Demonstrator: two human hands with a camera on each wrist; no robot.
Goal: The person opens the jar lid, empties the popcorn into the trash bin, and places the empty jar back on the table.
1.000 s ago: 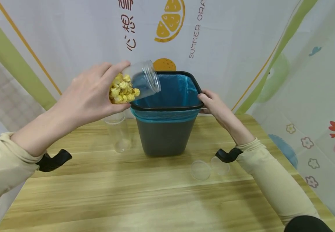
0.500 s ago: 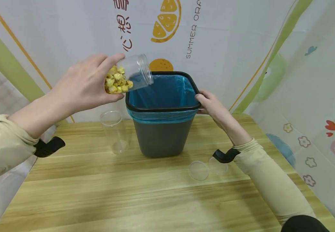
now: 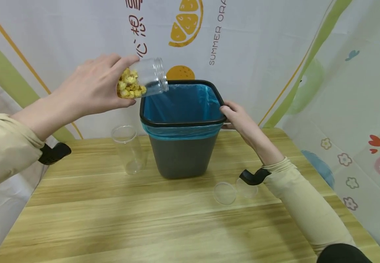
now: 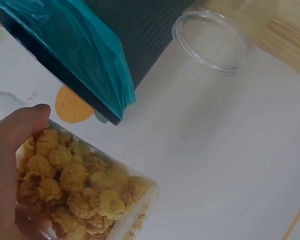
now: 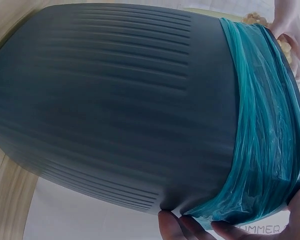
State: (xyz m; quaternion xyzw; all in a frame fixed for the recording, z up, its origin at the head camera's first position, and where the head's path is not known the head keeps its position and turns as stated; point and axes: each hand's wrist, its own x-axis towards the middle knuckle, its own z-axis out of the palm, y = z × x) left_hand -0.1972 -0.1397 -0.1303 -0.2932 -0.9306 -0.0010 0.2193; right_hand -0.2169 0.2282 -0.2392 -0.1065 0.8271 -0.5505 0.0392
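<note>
A clear plastic jar [image 3: 148, 75] lies tilted nearly on its side in my left hand [image 3: 94, 86], which grips it around the base end. Yellow popcorn [image 4: 72, 185] fills its lower part, and the open threaded mouth points right, over the left rim of a trash can [image 3: 183, 157]. The can is dark grey, with a black rim and a blue liner bag [image 3: 183, 102] folded over its edge. My right hand [image 3: 239, 117] holds the can at its right rim, thumb on top and fingers [image 5: 175, 227] underneath against the side.
An empty clear jar [image 3: 129, 149] stands upright on the wooden table [image 3: 117, 219], left of the can. Two clear round lids [image 3: 225, 193] lie right of the can, near my right wrist. A printed white curtain [image 3: 252, 44] hangs close behind.
My left hand has raised the jar and shifted it slightly left, and the jar is now closer to level. The popcorn stays inside. My right hand keeps its hold on the can.
</note>
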